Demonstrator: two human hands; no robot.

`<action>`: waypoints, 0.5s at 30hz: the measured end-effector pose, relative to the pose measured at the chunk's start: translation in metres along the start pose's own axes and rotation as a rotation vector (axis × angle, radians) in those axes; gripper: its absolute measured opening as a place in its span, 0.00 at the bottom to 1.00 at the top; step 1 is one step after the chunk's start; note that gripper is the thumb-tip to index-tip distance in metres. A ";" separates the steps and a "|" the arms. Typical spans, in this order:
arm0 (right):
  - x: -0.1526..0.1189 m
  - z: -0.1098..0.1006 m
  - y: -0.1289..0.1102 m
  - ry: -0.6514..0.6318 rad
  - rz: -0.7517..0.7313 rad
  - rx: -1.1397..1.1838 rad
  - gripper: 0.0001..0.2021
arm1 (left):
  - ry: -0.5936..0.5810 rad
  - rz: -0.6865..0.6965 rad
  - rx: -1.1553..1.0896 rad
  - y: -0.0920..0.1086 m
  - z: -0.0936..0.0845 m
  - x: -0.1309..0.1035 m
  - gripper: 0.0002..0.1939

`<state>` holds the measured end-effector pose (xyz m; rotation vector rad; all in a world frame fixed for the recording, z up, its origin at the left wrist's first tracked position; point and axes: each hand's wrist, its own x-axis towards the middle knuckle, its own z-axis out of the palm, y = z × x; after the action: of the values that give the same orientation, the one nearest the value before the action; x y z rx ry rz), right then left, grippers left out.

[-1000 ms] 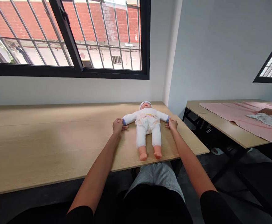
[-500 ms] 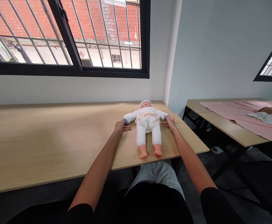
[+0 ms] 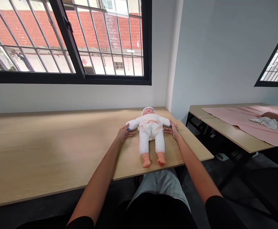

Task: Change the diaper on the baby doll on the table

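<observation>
A baby doll (image 3: 150, 119) in a white long-sleeved outfit and patterned cap lies on its back on the wooden table (image 3: 65, 152). Its arms are spread and its bare feet point toward me. My left hand (image 3: 124, 132) holds the blue cuff at one sleeve's end, thumb on top and other fingers stretched beside the doll. At the opposite cuff, my right hand (image 3: 173, 129) grips in much the same way, fingers pointing inward. The doll's hand on the left is covered by my fingers; part of the other shows past my right thumb.
A second table (image 3: 246, 141) stands to the right with a pink cloth (image 3: 239, 122) over it. Another person's hand (image 3: 270, 115) rests there on a white patterned cloth (image 3: 266, 122). Behind my table are a wall and a barred window (image 3: 110, 41).
The view has tilted up slightly, so everything sits a little lower. My hands remain at the doll's cuffs, having shifted only slightly; the doll lies in the same place.
</observation>
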<state>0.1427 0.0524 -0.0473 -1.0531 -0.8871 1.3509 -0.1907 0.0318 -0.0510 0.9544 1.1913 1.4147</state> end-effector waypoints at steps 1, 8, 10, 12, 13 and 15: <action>0.001 -0.001 0.001 -0.006 -0.004 0.003 0.20 | 0.004 0.000 0.015 0.000 0.000 0.000 0.17; 0.007 -0.002 0.007 0.007 0.006 -0.038 0.16 | 0.013 -0.038 0.089 0.003 0.003 -0.008 0.20; 0.007 -0.002 0.007 0.015 0.010 -0.028 0.15 | 0.002 -0.047 0.050 0.007 0.005 -0.012 0.21; 0.007 -0.002 0.007 0.034 0.017 -0.014 0.14 | -0.017 -0.061 -0.040 0.011 0.007 -0.015 0.18; 0.007 -0.002 0.006 0.037 0.021 -0.008 0.13 | -0.023 -0.067 -0.075 0.014 0.008 -0.016 0.16; 0.006 -0.002 0.005 0.026 0.033 0.000 0.13 | -0.003 -0.067 -0.078 0.018 0.010 -0.017 0.14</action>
<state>0.1436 0.0574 -0.0535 -1.0870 -0.8543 1.3613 -0.1818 0.0168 -0.0312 0.8543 1.1470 1.3958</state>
